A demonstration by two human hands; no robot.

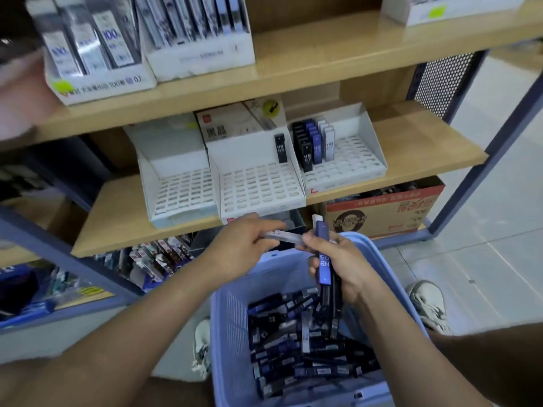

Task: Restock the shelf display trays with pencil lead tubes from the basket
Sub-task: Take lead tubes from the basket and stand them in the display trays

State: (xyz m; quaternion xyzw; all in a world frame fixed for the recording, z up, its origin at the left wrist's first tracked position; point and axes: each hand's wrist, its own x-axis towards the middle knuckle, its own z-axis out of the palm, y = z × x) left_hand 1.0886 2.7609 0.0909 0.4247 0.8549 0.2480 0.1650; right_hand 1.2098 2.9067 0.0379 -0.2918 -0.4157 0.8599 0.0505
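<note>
A person's left hand (244,242) pinches a pale grey pencil lead tube (283,235) between curled fingers (270,225), while the right hand (348,270) grips a bundle of blue and black lead tubes (324,265). Both hands are above a light-blue plastic basket (232,324) heaped with loose dark tubes (299,342). On the wooden middle shelf (417,142) stand three white slotted cardboard display trays. The middle tray (258,186) holds a single black tube (280,148), and the right tray (352,160) has short rows of upright tubes (313,142) at its back left.
</note>
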